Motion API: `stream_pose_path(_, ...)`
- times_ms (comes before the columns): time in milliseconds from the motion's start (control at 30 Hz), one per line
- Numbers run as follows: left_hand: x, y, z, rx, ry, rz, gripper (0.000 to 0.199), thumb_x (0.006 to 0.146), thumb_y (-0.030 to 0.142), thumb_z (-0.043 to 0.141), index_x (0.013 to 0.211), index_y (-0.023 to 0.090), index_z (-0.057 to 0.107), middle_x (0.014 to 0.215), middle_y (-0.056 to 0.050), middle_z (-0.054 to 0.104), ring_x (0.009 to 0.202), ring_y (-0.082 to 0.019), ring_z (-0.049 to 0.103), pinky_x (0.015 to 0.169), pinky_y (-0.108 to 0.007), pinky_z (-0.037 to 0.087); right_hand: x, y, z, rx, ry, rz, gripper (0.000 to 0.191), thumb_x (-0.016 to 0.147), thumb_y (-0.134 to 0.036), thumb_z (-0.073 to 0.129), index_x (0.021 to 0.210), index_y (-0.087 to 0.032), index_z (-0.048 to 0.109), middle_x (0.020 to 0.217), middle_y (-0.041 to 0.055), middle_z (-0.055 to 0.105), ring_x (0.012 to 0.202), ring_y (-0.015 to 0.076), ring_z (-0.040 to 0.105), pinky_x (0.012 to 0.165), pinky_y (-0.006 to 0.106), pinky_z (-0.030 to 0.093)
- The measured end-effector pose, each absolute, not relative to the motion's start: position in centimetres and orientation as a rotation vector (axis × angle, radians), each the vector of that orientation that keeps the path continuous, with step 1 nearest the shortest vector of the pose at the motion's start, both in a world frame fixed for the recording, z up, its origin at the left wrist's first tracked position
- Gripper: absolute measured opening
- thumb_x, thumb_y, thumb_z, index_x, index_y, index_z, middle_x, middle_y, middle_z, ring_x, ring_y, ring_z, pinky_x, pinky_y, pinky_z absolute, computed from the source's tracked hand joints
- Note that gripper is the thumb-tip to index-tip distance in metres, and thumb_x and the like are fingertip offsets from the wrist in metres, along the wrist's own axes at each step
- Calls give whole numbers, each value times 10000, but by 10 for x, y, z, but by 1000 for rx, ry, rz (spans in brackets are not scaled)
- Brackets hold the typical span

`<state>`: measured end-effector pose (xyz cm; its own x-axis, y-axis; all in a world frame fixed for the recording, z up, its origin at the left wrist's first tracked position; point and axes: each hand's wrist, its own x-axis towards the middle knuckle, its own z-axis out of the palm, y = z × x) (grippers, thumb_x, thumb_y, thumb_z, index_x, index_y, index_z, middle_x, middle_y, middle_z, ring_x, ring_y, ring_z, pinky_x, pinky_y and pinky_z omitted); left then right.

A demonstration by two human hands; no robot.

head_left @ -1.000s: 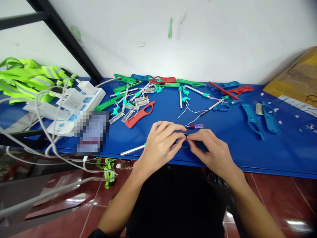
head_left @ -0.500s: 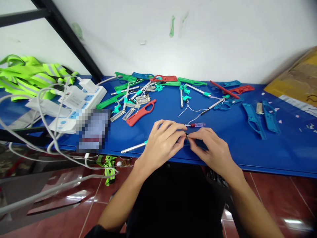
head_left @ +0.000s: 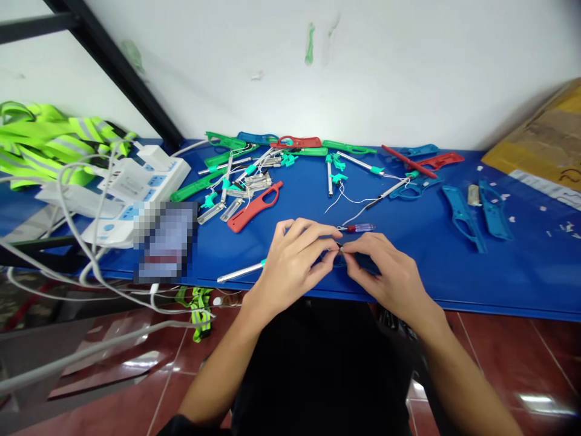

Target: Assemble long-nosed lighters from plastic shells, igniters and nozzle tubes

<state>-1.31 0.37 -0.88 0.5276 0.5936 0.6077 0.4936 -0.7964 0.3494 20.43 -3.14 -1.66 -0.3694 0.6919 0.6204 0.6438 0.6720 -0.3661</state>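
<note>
My left hand [head_left: 299, 257] and my right hand [head_left: 385, 263] meet fingertip to fingertip near the table's front edge. Both pinch a small dark piece [head_left: 340, 246], mostly hidden by the fingers. A small screwdriver [head_left: 361, 228] with a clear purplish handle lies just beyond them. To the left, a metal tube [head_left: 240, 272] with a teal end reaches toward my left wrist. Behind, a red handle shell [head_left: 255, 208] lies beside clear lighter bodies [head_left: 212, 213]. Metal tubes with teal parts and thin white wires [head_left: 356, 158] lie farther back.
On the blue table [head_left: 408, 242], a power strip [head_left: 158, 188] with cables and a phone [head_left: 167, 242] are at left, near yellow-green straps [head_left: 54, 142]. Blue shells [head_left: 463, 218] and a taped cardboard box [head_left: 540, 142] are at right. A wall stands behind.
The whole view has shifted slightly, so table items appear a little farther left. Both hands keep nearly the same pinching pose.
</note>
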Motion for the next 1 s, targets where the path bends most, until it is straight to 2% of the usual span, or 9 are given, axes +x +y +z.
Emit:
stream_pose_path(500,-13,5,-10,2679,940,1108,101,1078,168,649,1039,219,727,1248,-22,825,1092,-221,704,994,-450,431,204,-31,-17,-1034,-2111,121,168,1059,-127,632,1179,-238,669,994,47,777,932,218,727,866,388,607)
stream_pose_path(1000,-11,3,-7,2682,1001,1106,78,1080,178,653,1021,210,694,1216,-29,820,1111,-223,713,998,-441,421,204,-31,-17,-1041,-2086,65,179,1056,-122,654,1190,-239,638,1003,39,781,916,201,728,872,377,614)
